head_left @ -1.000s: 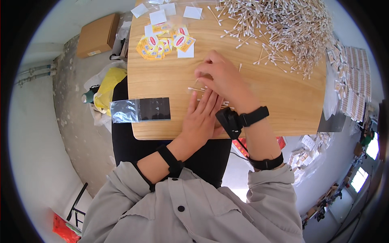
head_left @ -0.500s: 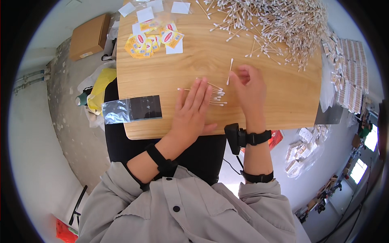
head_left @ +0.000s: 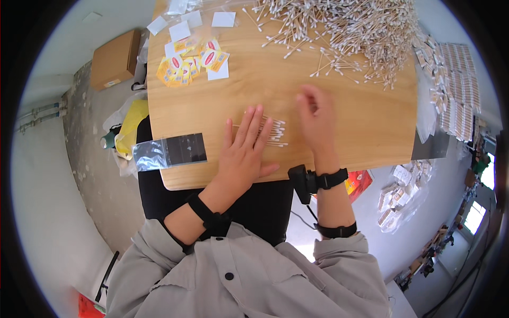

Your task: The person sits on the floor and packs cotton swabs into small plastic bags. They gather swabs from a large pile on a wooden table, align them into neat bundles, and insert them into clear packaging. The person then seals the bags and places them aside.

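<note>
A carton (head_left: 112, 61) sits on the floor (head_left: 87, 169) at left, a yellow bag (head_left: 131, 126) near it; pipes (head_left: 40, 117) run along the wall (head_left: 40, 180), something red (head_left: 89, 307) lies lower left, windows (head_left: 474, 218) glow at right

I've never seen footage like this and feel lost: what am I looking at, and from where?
No machine here: these are a person's own bare hands, seen from above by a fisheye camera on that person's head, so straight edges bend. The left hand lies flat over some swabs on the table. The right hand is beside them; blur hides whether it holds anything. Farther off lie a swab pile, yellow cards and white cards; a part-clear, part-black pouch overhangs the left edge.
</note>
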`<action>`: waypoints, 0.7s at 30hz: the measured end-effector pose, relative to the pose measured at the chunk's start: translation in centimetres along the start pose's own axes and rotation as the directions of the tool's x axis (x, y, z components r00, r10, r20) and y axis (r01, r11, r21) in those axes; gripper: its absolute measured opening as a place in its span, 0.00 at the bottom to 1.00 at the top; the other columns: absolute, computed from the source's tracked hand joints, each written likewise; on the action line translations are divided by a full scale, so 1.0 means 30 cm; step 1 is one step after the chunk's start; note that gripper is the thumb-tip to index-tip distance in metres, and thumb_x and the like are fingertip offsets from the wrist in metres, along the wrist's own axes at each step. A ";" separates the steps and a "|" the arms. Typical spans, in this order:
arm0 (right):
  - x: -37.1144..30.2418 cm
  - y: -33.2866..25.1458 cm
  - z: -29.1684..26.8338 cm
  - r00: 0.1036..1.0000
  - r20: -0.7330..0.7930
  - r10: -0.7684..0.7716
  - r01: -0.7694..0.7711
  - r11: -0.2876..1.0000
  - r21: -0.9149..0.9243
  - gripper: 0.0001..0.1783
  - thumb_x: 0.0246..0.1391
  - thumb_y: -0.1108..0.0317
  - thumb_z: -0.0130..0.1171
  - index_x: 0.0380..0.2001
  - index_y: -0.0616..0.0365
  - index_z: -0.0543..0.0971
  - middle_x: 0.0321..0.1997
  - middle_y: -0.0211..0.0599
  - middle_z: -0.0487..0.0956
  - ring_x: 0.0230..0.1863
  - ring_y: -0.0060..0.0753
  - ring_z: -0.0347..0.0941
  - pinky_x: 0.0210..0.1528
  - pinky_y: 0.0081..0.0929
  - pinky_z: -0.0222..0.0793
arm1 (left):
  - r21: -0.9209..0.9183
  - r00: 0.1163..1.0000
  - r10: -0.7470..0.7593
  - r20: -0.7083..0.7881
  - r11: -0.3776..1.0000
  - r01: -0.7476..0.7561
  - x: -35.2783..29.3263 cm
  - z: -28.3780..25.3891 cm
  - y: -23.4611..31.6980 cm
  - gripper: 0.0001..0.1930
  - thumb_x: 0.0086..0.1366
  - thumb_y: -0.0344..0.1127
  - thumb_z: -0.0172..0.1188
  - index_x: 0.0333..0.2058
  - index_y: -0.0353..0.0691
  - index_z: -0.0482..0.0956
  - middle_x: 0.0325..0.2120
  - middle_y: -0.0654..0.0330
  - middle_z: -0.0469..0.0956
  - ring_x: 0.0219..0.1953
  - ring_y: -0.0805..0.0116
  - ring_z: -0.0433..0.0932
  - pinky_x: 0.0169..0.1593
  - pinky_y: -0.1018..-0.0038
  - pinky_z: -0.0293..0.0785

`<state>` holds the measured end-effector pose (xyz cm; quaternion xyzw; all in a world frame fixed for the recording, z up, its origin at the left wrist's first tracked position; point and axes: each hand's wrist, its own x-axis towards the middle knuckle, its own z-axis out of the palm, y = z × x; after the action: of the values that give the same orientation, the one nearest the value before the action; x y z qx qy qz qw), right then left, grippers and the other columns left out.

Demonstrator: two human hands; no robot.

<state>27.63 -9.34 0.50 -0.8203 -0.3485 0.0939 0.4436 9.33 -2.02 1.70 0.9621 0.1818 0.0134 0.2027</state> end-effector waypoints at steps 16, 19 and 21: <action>0.005 0.012 -0.027 0.994 0.016 0.106 -0.098 0.958 -0.268 0.05 0.50 0.67 0.63 0.31 0.52 0.80 0.29 0.33 0.77 0.30 0.33 0.76 0.33 0.31 0.72 | -0.014 1.000 0.000 0.021 1.000 0.001 -0.008 0.017 0.002 0.56 0.47 0.62 0.66 0.68 0.35 0.53 0.71 0.48 0.47 0.73 0.54 0.45 0.71 0.49 0.38; -0.053 -0.051 0.004 0.988 0.147 0.039 -0.015 0.987 -0.160 0.05 0.50 0.68 0.63 0.32 0.52 0.81 0.30 0.34 0.77 0.30 0.33 0.76 0.33 0.30 0.72 | -0.022 1.000 -0.005 -0.017 1.000 0.005 -0.009 0.023 0.003 0.56 0.45 0.60 0.68 0.67 0.35 0.54 0.70 0.50 0.49 0.73 0.57 0.47 0.71 0.49 0.39; -0.054 -0.056 0.004 0.976 0.213 0.044 -0.031 0.997 -0.066 0.05 0.50 0.68 0.63 0.33 0.53 0.81 0.30 0.35 0.77 0.30 0.33 0.77 0.33 0.30 0.72 | -0.035 0.999 -0.009 -0.036 0.999 0.008 -0.008 0.020 0.002 0.57 0.44 0.60 0.69 0.67 0.35 0.55 0.70 0.51 0.50 0.73 0.58 0.47 0.71 0.49 0.40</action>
<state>25.55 -9.70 1.51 -0.8252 -0.3814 0.1793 0.3761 9.18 -2.39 1.17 0.9572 0.1895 0.0331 0.2163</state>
